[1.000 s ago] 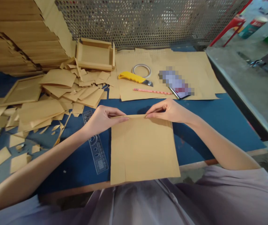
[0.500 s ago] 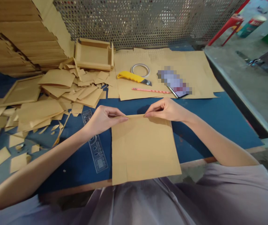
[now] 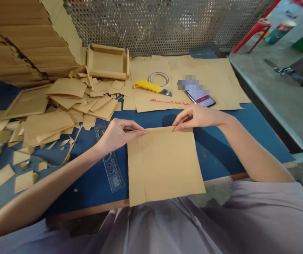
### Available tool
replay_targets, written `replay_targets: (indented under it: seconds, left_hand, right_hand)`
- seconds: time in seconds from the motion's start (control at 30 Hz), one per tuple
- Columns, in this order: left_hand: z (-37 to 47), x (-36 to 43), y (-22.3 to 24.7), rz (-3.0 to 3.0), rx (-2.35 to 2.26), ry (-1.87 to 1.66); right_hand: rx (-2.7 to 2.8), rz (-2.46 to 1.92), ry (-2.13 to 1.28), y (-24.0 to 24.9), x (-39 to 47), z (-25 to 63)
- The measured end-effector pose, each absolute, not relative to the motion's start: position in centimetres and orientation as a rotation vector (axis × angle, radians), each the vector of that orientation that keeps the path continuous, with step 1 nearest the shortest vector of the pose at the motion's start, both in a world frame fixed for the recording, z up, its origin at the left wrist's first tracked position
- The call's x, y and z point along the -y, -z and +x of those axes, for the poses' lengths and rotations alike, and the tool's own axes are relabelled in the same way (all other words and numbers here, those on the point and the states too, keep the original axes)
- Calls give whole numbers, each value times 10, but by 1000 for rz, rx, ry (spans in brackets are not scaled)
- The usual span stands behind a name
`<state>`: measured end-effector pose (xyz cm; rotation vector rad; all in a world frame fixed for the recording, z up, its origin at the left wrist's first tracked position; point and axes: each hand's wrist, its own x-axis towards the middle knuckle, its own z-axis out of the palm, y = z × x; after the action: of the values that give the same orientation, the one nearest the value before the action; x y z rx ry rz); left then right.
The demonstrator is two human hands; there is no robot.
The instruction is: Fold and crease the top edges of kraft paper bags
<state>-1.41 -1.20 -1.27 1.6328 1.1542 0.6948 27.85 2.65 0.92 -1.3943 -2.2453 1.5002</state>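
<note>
A tan sheet of cardboard (image 3: 166,162) lies in front of me, its near edge sticking out past the table's front. My left hand (image 3: 122,134) pinches its far edge near the left corner, thumb on top. Farther right on that same edge, my right hand (image 3: 194,118) has thumb and fingers closed on the board. A clear stencil ruler (image 3: 111,173) lies on the blue table just left of the sheet, partly covered by my left hand and forearm.
Beyond my hands lie a yellow utility knife (image 3: 151,86), a tape roll (image 3: 159,79), a pink pencil (image 3: 168,101) and a phone (image 3: 203,97) on flat cardboard. Scraps (image 3: 45,127), a cardboard tray (image 3: 107,63) and stacked cardboard (image 3: 27,38) fill the left. A perforated metal panel (image 3: 164,26) stands behind.
My right hand has slid right along the sheet's far edge, towards the right corner. The left hand keeps its pinch near the left corner. The view has shifted slightly.
</note>
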Motion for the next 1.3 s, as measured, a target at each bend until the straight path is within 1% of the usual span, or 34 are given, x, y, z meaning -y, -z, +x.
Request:
replay_targets:
  seconds: [0.17,0.37,0.73,1.1,1.3]
  left_hand:
    - [-17,10,14,1635,-1163,-712]
    - [-15,14,11,1669,-1166,-733]
    - [-10,19,6,1621,-1172,-719]
    - [-15,11,11,1527,-1119,-663]
    - [-13,11,12,1509,-1137,-636]
  right_hand:
    - [2234,-1356,-1473,-7,-27,273]
    - [2232,-1379,-1675,-10,-29,278]
    - [2317,-1341,-1392,-21,-10,239]
    - [2279,-1201,-1432,-5,-19,240]
    - [2293,-1248,-1477,-7,-17,233]
